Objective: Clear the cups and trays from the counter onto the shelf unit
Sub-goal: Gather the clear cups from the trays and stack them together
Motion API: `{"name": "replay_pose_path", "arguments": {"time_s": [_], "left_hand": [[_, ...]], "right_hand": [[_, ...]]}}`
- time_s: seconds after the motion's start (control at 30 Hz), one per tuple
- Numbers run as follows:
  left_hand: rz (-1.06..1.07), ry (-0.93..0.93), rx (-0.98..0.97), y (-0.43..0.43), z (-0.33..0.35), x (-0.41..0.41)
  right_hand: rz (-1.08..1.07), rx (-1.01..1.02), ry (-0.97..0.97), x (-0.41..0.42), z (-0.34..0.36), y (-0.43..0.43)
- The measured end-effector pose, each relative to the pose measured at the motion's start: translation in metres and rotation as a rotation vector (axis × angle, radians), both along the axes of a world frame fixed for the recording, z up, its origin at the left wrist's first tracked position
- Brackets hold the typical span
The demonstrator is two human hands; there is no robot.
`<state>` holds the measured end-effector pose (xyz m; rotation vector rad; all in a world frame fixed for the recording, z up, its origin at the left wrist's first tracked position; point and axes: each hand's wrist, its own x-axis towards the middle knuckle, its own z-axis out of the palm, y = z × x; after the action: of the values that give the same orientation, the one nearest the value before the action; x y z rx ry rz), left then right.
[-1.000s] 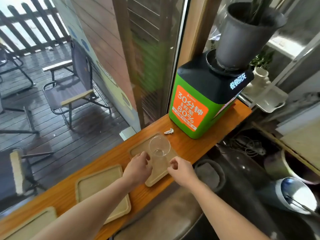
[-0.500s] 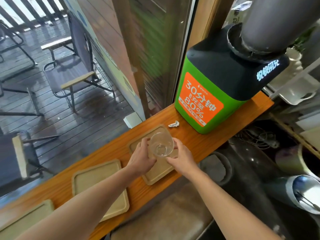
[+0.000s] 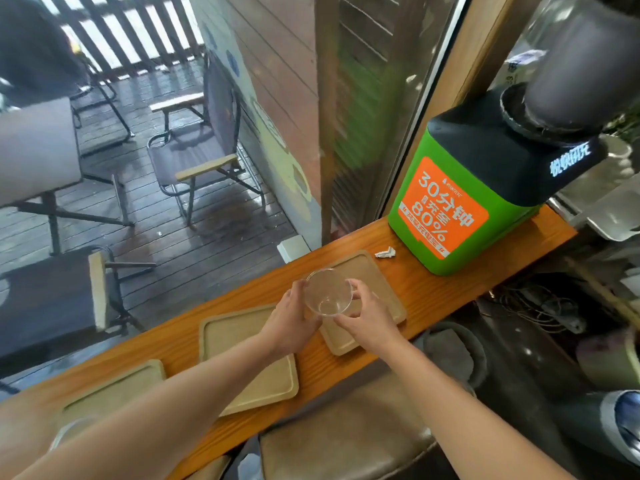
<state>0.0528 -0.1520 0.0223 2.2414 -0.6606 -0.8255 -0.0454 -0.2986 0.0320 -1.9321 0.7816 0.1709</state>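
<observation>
Currently I see both hands closed around one clear cup (image 3: 328,292). My left hand (image 3: 291,320) wraps its left side, with fingers (image 3: 298,288) curled against the wall near the rim. My right hand (image 3: 371,317) grips the opposite side, thumb and fingertips (image 3: 354,285) pressed to the glass. The cup is upright, mouth up, and appears empty. It sits over the near-left part of the right tray (image 3: 372,282); I cannot tell whether its base touches the tray or is raised clear.

Tray layout on the wooden counter (image 3: 429,289):
1. Right tray, partly covered by the hands.
2. Middle tray (image 3: 239,341), just beside it to the left, crossed by my left forearm.
3. Left tray (image 3: 114,389), near the lower-left edge.

A crumpled paper scrap (image 3: 385,253) lies on the counter between the right tray and the green charging station (image 3: 460,202), which stands at the counter's far right end.
</observation>
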Motion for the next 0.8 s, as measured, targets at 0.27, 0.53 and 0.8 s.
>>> {"name": "replay_pose_path", "arguments": {"time_s": [0.27, 0.53, 0.8], "left_hand": [[0.210, -0.027, -0.026, 0.152, 0.045, -0.008], [0.420, -0.088, -0.139, 0.302, 0.076, -0.024], [0.553, -0.135, -0.100, 0.400, 0.084, -0.043]], "right_hand": [[0.255, -0.008, -0.106, 0.024, 0.031, 0.129], [0.463, -0.060, -0.215, 0.046, 0.060, 0.268], [0.552, -0.030, -0.250, 0.046, 0.078, 0.359]]}}
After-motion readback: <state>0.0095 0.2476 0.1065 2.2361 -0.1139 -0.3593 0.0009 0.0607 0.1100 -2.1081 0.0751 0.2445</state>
